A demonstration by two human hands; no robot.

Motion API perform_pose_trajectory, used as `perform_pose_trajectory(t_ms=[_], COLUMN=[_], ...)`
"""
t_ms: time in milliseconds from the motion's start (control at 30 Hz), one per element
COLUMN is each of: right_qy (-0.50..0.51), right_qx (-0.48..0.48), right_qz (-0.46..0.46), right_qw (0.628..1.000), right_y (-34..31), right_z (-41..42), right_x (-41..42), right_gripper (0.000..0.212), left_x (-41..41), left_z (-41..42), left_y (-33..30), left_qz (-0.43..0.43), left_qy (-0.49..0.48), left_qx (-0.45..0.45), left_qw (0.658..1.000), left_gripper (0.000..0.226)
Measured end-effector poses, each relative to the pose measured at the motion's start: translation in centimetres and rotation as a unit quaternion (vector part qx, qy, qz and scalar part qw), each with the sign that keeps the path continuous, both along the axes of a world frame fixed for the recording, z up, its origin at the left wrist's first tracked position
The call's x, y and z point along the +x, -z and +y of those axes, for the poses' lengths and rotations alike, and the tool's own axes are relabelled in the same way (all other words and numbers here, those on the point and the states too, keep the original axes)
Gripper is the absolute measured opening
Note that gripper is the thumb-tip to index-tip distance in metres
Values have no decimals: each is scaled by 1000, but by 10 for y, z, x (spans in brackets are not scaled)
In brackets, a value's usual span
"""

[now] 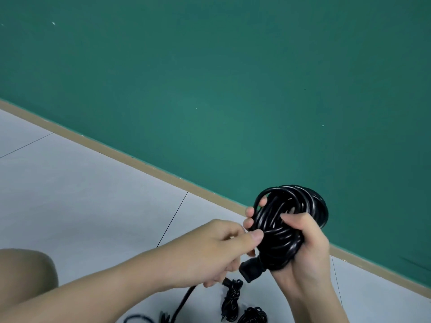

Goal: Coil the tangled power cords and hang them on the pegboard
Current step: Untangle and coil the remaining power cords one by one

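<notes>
A dark green wall (233,78) with a tan baseboard (144,162) meets a pale tiled floor (81,194), and the work goes on low down over that floor. The right hand (305,243) is wrapped around a thick black coil of cord (286,220), thumb in front and fingertips showing round the far side, holding it up in front of the wall. A black plug (250,270) sticks out at the bottom of the coil. The left hand (224,250) is curled beside the coil, thumb touching its loops; whether it pinches a strand I cannot tell.

This cord looks nearly wound, with perhaps only the end to be tucked. Below, on the floor, lie a small tied bundle (232,301), another bundle (253,315) at the frame edge, and a loose cord (184,301), so some coiling seems left. No pegboard is in view, so no hanging can be judged as done. No containers are visible.
</notes>
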State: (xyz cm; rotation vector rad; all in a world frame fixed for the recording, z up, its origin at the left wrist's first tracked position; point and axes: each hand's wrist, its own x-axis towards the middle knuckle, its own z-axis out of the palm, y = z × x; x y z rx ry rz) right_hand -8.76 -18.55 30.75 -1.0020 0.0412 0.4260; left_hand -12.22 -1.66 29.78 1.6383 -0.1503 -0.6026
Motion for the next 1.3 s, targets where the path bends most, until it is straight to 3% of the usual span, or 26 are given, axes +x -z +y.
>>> perform_pose_trajectory(t_ms=[100, 233, 300, 433, 500, 567, 633, 733, 800, 1100, 1233, 1300], right_qy=[5, 66, 84, 115, 112, 105, 101, 91, 70, 6, 13, 18], right_qx=[-22, -104, -142, -165, -162, -141, -133, -113, -86, -135, -79, -36], right_qz=[-7, -80, -115, -128, -121, -105, -96, -73, -38, -17, -6, 10], right_qw=[1000, 989, 980, 971, 973, 979, 981, 987, 993, 991, 997, 999], right_y=[6, 10, 10, 7, 4, 2, 3, 8, 11, 15, 12, 9], right_z=[3, 7, 12, 13, 12, 11, 15, 24, 27, 39, 36, 35], right_x=[-4, -6, -7, -8, -8, -8, -9, -10, -11, -13, -11, -10], right_gripper=[62, 29, 25, 16, 23, 38, 38, 16, 24, 53, 44, 35], left_x=[1, -3, -5, -8, -9, -9, -9, -8, -8, -13, -6, -2], left_z=[-3, -4, -3, -3, -2, -1, 0, 0, -1, 7, 8, 7], left_y=[4, 9, 12, 11, 4, 1, 2, 5, 3, 6, 3, 0], left_qz=[-49, -162, -197, -210, -210, -218, -222, -235, -238, -260, -227, -215], left_qy=[-42, -57, -50, -44, -43, -22, -5, 2, 14, 38, 58, 55], left_qx=[28, 154, 222, 230, 220, 235, 260, 331, 377, 430, 410, 376], left_qw=[998, 973, 954, 949, 952, 947, 940, 914, 895, 864, 882, 900], left_gripper=[46, 58, 54, 34, 14, 14, 25, 78, 99, 76, 110, 113])
